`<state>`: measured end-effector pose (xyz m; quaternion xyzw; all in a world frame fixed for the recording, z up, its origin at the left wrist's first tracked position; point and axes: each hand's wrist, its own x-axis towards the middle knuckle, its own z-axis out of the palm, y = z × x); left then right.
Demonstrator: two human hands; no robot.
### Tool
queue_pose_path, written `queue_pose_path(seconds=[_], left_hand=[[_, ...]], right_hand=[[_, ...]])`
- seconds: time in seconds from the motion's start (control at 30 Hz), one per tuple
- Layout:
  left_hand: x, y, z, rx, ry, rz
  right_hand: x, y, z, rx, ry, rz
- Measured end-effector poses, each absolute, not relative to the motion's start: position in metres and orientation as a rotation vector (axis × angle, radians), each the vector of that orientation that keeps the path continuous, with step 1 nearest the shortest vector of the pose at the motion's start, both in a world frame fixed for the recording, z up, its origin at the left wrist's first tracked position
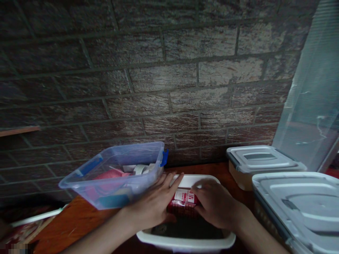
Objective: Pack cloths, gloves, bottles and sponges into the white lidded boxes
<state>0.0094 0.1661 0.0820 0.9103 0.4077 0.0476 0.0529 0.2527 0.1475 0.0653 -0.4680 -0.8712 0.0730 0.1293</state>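
From my end of the feed, I see the red packet (182, 204) inside the white bin (185, 241), toward its far side, with a hand at either end. The left hand (156, 199) is open, its fingers stretched out by the bin's left side and its thumb apart, near the packet's lower left edge; I can't tell whether it bears any of the weight. The right hand (218, 204) is half curled, digits against the packet's right end, but blur hides how firmly it has hold, if at all.

The wrapper shines, so I'd judge it slick plastic film, slippery under light fingertips. It looks plump, and I'd expect it to give a little when squeezed, with modest weight and little risk of breaking, though a sharp pinch could tear the film. I'd take it by both ends, palms inward, thumbs on top, keeping pressure broad.

Room is tight on the left: the clear tub (106, 182) sits just beside the bin on the wooden surface (66, 220).
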Motion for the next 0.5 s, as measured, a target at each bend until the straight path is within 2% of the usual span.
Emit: queue_pose_path(seconds=[0.5], left_hand=[[0.017,0.145,0.079,2.85,1.368,0.053]], right_hand=[[0.259,0.141,0.067,-1.38,-2.511,0.315]])
